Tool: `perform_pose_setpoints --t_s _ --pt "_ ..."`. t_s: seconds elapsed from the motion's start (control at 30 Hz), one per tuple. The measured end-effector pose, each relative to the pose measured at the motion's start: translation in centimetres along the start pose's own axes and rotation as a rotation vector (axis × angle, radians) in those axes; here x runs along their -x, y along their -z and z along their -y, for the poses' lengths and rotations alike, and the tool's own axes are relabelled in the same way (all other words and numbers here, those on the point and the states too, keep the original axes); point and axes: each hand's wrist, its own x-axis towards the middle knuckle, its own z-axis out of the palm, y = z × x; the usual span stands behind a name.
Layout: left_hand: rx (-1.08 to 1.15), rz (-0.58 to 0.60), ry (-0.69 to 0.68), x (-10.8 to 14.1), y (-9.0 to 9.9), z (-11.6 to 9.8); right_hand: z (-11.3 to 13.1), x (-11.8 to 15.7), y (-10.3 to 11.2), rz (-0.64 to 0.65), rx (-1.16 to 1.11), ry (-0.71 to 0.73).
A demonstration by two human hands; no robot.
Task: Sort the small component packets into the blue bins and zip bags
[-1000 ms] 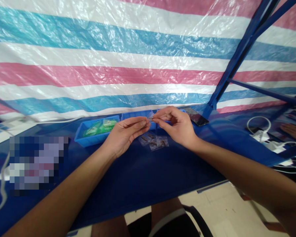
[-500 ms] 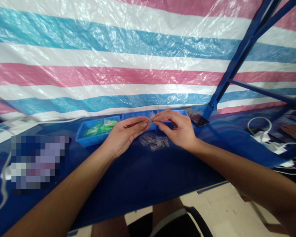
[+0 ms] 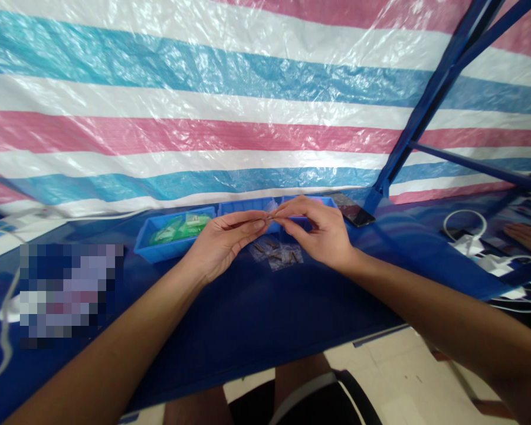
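My left hand and my right hand meet fingertip to fingertip above the table, both closed in a pinch. Between them is a small clear plastic bag; a bit of its film shows behind the fingertips, and the fingers hide most of it. Just below, small clear bags lie on the blue tabletop, holding short, dark brass-coloured pieces too small to name. Beyond my left wrist stands a blue bin with green packets in it. Behind my hands are a middle blue bin and a right blue bin, partly covered.
A dark phone lies right of the bins. White cables and plugs sit farther right, near another person's hand. A pixelated patch covers something at the left. A blue metal frame and striped sheeting stand behind the table.
My hands stay in nearly the same place, and the fingertips have shifted slightly closer together around the small bag. Nothing else has visibly moved.
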Motion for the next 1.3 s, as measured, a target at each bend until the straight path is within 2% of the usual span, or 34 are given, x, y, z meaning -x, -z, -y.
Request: perform_pose_setpoints --t_s 0.13,0.37,0.57,0.87,1.1,1.3 --pt "-0.005 -0.004 0.006 0.01 -0.09 -0.06 0.11 -0.08 0.11 -0.041 -0.013 0.0" --pt "0.01 0.02 0.005 -0.14 0.0 0.06 -0.1 0.05 0.04 0.007 0.005 -0.003" --pt "0.021 0.005 0.006 -0.04 -0.03 -0.1 0.14 -0.01 0.09 -0.035 -0.022 0.001" --pt "0.027 0.032 0.031 -0.05 0.46 0.11 -0.19 0.07 0.04 0.014 0.009 0.004" --pt "0.036 0.032 0.032 0.14 -0.05 -0.06 -0.12 0.1 -0.29 -0.027 0.042 -0.031" --pt "0.053 0.033 0.091 0.27 -0.48 -0.13 -0.03 0.08 -0.28 -0.019 0.043 -0.05"
